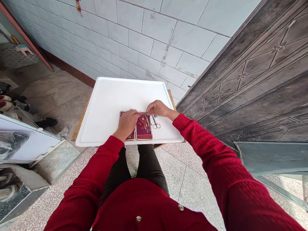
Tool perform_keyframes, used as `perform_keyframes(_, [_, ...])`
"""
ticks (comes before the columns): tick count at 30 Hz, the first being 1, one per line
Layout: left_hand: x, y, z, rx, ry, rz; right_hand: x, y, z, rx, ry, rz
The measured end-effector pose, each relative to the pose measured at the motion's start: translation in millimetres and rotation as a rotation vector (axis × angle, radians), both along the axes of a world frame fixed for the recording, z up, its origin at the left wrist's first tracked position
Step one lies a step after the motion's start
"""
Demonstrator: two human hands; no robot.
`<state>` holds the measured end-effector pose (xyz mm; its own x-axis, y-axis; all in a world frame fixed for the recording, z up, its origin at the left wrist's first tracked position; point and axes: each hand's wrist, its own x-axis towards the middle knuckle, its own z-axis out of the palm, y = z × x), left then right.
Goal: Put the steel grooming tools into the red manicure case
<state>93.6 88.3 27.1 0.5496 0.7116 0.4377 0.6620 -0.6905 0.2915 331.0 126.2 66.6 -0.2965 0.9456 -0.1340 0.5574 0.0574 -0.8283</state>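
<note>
A red manicure case [144,135] lies unfolded on a white tray [125,93], with several small metal tools strapped inside its right half. My left hand [127,123] covers much of the left half, its fingers bent over the case and gripping it near the upper middle. At the upper right corner of the case, my right hand [157,108] is closed in a pinch on a slim metal tool [143,113]; its exact kind is too small to make out. Small scissors [156,123] lie on the tray just right of the case. A small metal piece beside my right fingers is partly hidden.
The tray rests on a wooden-edged table [171,96] against a tiled wall [137,41]. To the right stands a dark patterned metal door [240,77]. A white cabinet [26,138] and shoes [6,102] are on the left.
</note>
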Motion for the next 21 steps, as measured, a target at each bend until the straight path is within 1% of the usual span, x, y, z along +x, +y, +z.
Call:
perform_keyframes(3, [0,0,0.8,-0.011,-0.005,0.006,-2,-2,0,0.006,0.04,0.016])
perform_keyframes(5, [0,0,1.2,-0.017,-0.008,0.007,-4,-5,4,0.02,-0.014,0.025])
perform_keyframes(7, [0,0,1.4,-0.016,-0.005,0.005,-8,-9,10,0.079,-0.159,0.049])
perform_keyframes(9, [0,0,1.5,-0.016,-0.002,0.007,-13,-13,16,0.182,-0.341,0.098])
perform_keyframes(11, [-1,0,1.6,-0.018,-0.001,0.008,-16,-16,20,0.256,-0.447,0.138])
perform_keyframes(12, [-1,0,1.6,-0.018,-0.002,0.007,-17,-17,21,0.263,-0.453,0.144])
perform_keyframes(16, [-2,0,1.1,-0.02,-0.003,0.008,-16,-17,19,0.219,-0.358,0.131])
perform_keyframes(21, [-3,1,-0.6,-0.028,-0.008,0.008,-14,-14,17,0.286,-0.395,0.156])
